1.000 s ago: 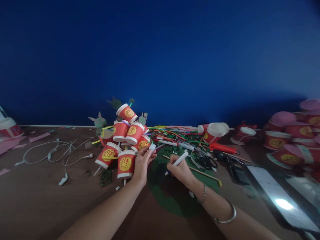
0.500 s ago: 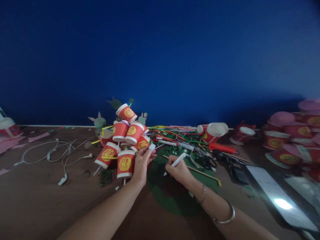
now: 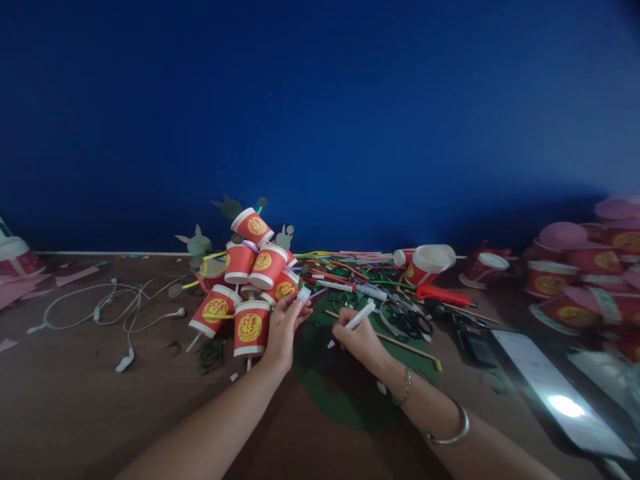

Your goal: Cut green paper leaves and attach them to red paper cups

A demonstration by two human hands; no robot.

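Note:
My right hand (image 3: pixel 359 339) is closed round a white marker pen (image 3: pixel 358 319), its tip down on a dark green paper sheet (image 3: pixel 350 393) lying on the brown table (image 3: pixel 100 400). My left hand (image 3: pixel 285 327) pinches a small white cap (image 3: pixel 304 294) between its fingertips, right beside a pile of red paper cups (image 3: pixel 250 273) with gold emblems. The cups are stuck on straws and carry green paper rabbit shapes.
Straws, sticks, black scissors (image 3: pixel 415 323) and a red utility knife (image 3: pixel 443 295) litter the table behind my hands. A white earphone cable (image 3: pixel 110 307) lies at left. More red cups with pink lids (image 3: pixel 575 267) stand at right. A lit tablet screen (image 3: pixel 555 393) lies at lower right.
Hardly anything has changed. My right hand with the marker has shifted very slightly up and left on the green sheet; my left hand has stayed put.

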